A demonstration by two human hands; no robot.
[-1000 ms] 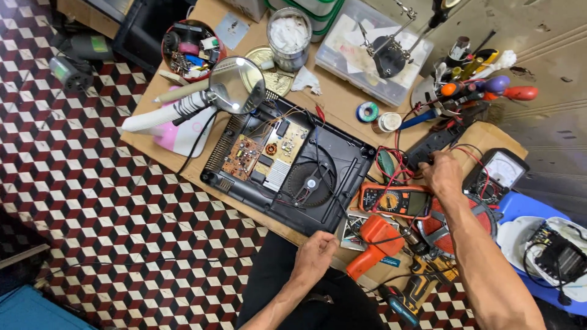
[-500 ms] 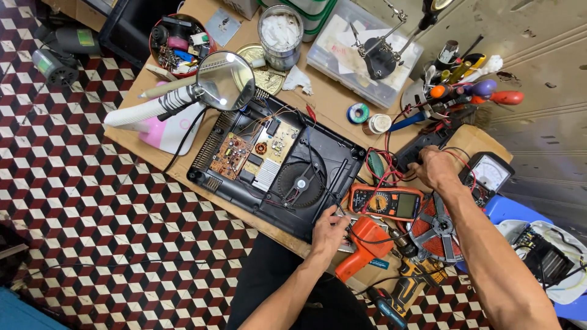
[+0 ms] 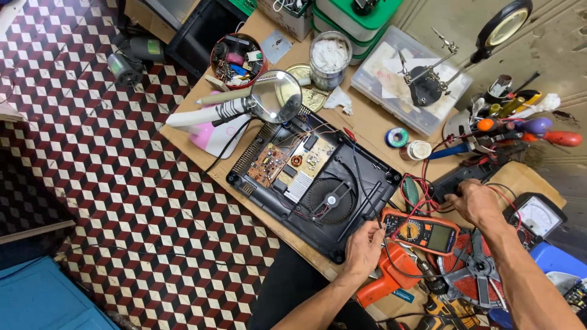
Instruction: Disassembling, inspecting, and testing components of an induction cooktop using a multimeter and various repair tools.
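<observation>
Head cam looking down: my left hand (image 3: 363,247) is pinched around a thin black probe (image 3: 361,211) lying over the opened black appliance (image 3: 312,183). The orange meter (image 3: 422,231) sits just right of that hand. My right hand (image 3: 474,201) is curled on a black power strip (image 3: 461,178), grip unclear.

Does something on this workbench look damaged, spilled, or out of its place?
Nothing looks spilled. The black appliance lies opened, its circuit boards and fan exposed, angled across the table. Red and black wires tangle beside the orange multimeter.
</observation>
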